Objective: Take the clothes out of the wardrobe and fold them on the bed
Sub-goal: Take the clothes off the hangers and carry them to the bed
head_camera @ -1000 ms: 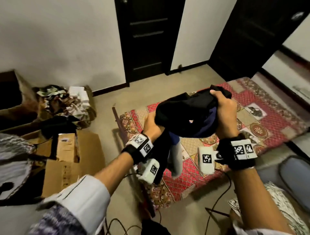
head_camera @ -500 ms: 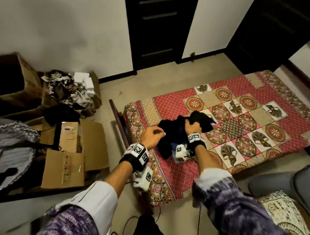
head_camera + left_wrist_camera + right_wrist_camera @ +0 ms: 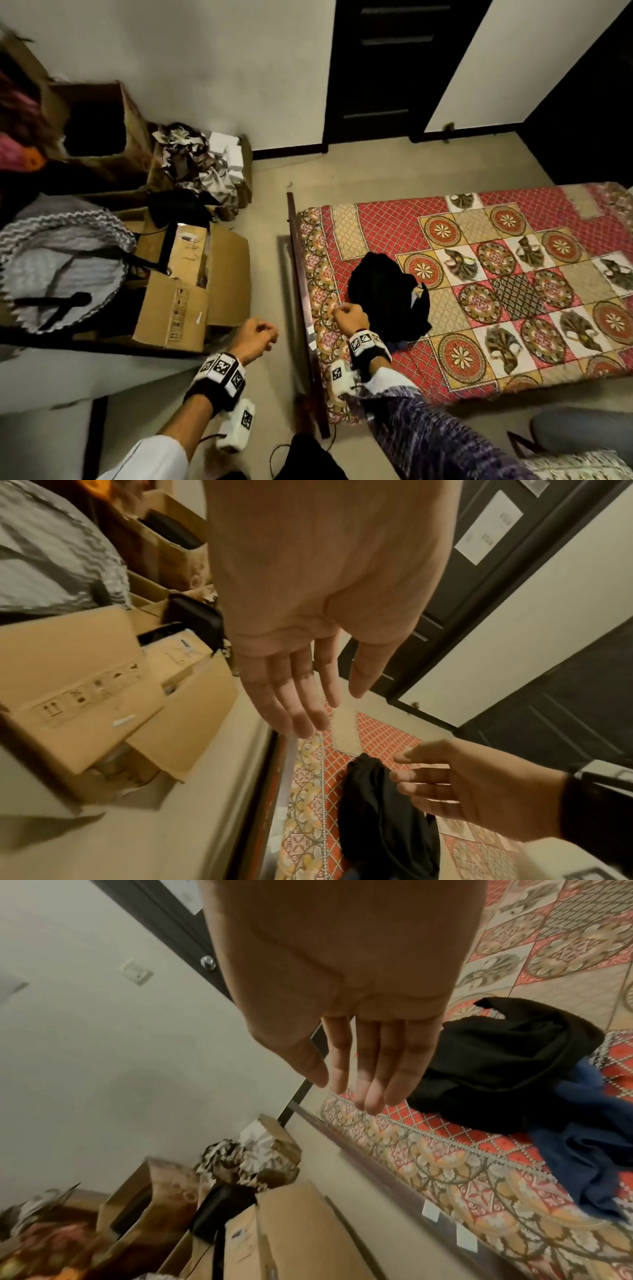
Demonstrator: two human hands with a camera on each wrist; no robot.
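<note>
Just beside right hand: clothes.

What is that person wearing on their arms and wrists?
Both hands, left and right, are bare. Each wrist has a black strap bearing white square-patterned tags, a white camera box and a thin black cable. The purple patterned sleeves have white cuffs.

Crumpled black garment over dark blue cloth; red-and-beige patchwork floral bedspread; plain brown cardboard boxes; black door.
</note>
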